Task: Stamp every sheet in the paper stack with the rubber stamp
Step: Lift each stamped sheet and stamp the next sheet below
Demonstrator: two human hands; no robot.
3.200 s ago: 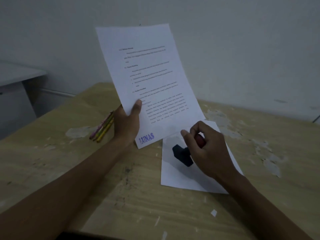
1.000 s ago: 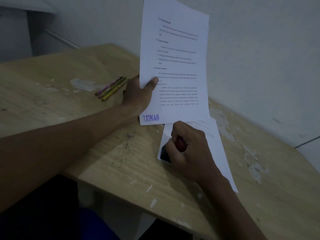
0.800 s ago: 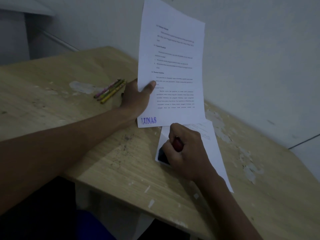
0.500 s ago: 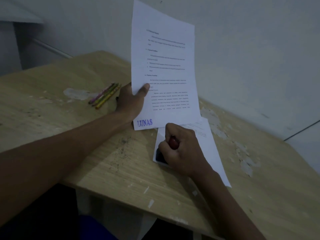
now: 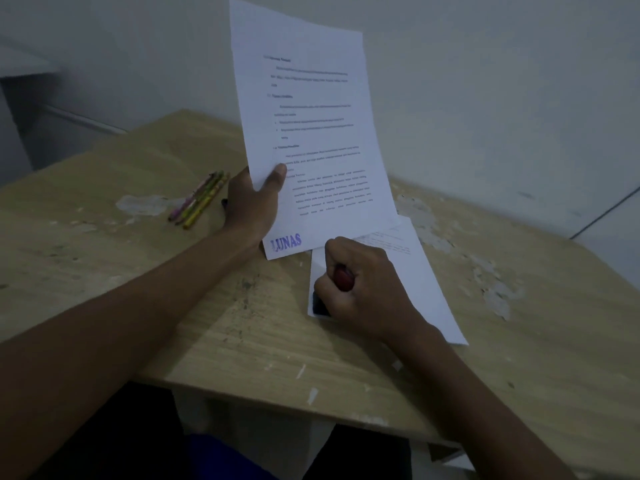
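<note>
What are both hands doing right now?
Left hand: holding up the stamped sheet.
Right hand: gripping the rubber stamp, pressed on the paper stack.

matt paper sheet, wooden table (chipped)

two sheets, one stamp — three crayons

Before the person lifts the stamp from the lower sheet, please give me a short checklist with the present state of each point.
1. Right hand grips the rubber stamp: ok.
2. Stamp base sits on the lower sheet, near its corner: ok.
3. Left hand holds the lifted sheet away from the stamp: ok.
4. Lifted sheet bears the LUNAS mark: ok.
5. New imprint is complete: cannot tell, hidden under the stamp.
6. Crayons lie away from the papers: ok.
</note>
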